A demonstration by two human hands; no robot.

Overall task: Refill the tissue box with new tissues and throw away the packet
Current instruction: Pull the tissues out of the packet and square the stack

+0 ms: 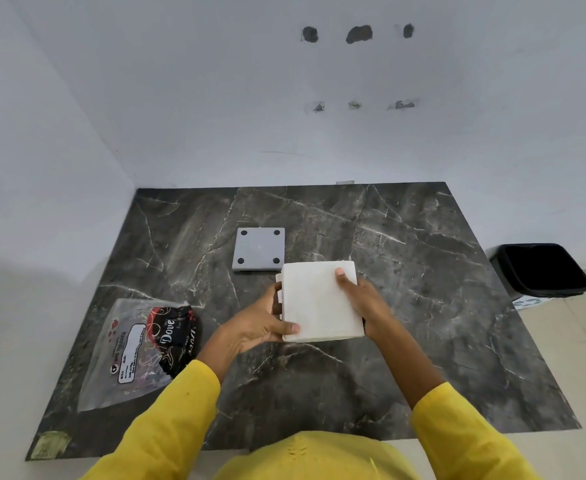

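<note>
Dark marble worktop (423, 306) carries both hands, left hand (256, 327) and right hand (364, 299), gripping the white tissue stack (319, 303) mid-worktop; keeping its edges squared should ease insertion, the empty packet (135, 348) lying near the left edge.

— What carries everything here?
— A dark grey marble-patterned tabletop with white veins (405, 306), set into a white corner.
— And lying on it?
— A flat grey square plate with four black dots (259, 249) toward the back, and a crumpled clear plastic packet with black-and-red print (139, 351) at the left.
</note>
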